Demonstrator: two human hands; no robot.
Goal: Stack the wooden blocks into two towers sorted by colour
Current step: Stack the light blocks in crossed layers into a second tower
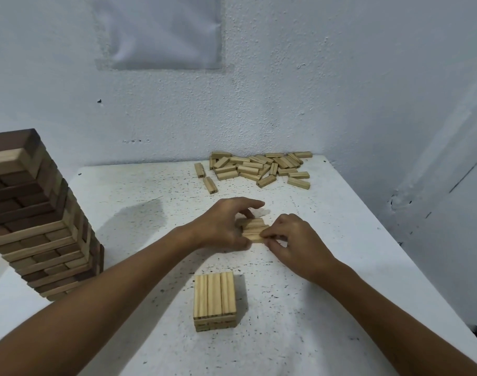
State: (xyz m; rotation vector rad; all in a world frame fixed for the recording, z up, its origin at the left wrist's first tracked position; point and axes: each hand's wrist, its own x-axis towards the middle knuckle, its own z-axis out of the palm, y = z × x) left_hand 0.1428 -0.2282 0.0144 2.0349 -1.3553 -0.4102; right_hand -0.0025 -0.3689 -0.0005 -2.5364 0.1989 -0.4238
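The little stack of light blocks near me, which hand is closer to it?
Left. The left hand is beyond the short stack, slightly closer. The right hand is farther off, up and to the right. Both hands hold a row of light blocks.

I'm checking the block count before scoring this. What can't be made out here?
- Head view: the light blocks between the left hand and right hand are partly covered by fingers.
- The mixed tower is cut off by the left edge.
- The loose pile overlaps, too small to count.
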